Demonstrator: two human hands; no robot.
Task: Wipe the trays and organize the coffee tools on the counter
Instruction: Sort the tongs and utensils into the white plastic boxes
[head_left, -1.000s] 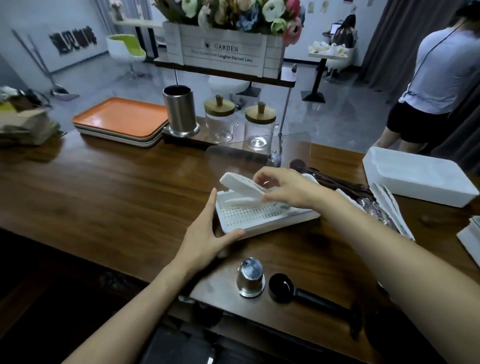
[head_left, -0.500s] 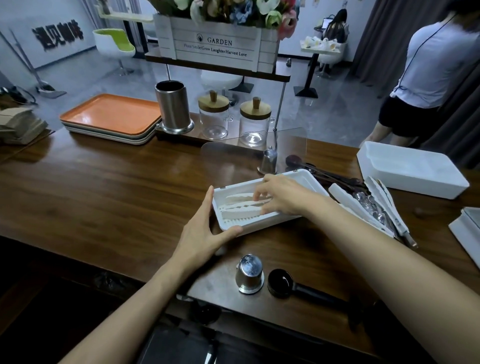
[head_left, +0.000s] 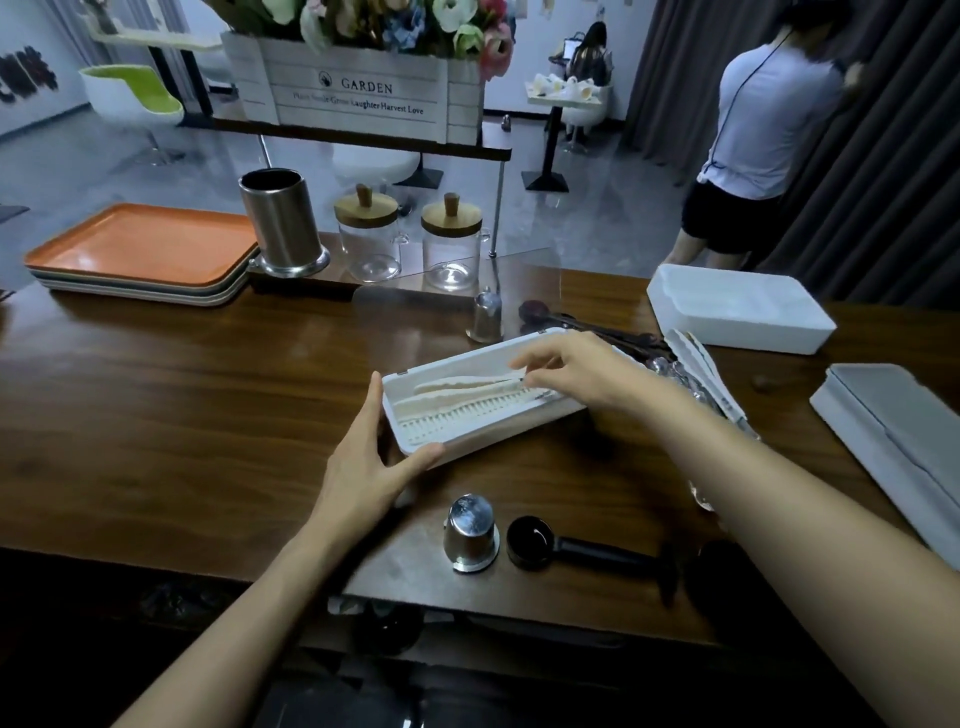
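Counter (head_left: 182, 395) of dark wood fills the view, one long slab. One person (head_left: 758, 135) stands beyond it at the back right, and one flower crate (head_left: 358, 93) sits on a raised shelf. One stack of trays (head_left: 140, 249) lies at the far left, orange on top; the number beneath cannot be counted.

Three white containers rest on the wood: the slotted tray (head_left: 483, 434) in the middle, an upturned box (head_left: 737, 306) at the far right, and a flat case (head_left: 893, 431) at the right edge.

The left hand (head_left: 363, 467) braces the slotted tray, fingers straight along its left end and thumb on the near corner. The right hand (head_left: 566, 369) reaches into it from the right, fingertips (head_left: 519, 364) at the pale insert; whether they pinch it or only touch it cannot be told. That forearm hides part of a bundle of cutlery (head_left: 691, 374).

One steel canister (head_left: 283, 223) and two glass jars (head_left: 370, 244) stand beside the stack. One black scoop (head_left: 571, 548) lies near the front edge. Two small steel cups: the near cup (head_left: 470, 532) just beside the scoop, the far cup (head_left: 485, 317) behind the slotted tray.
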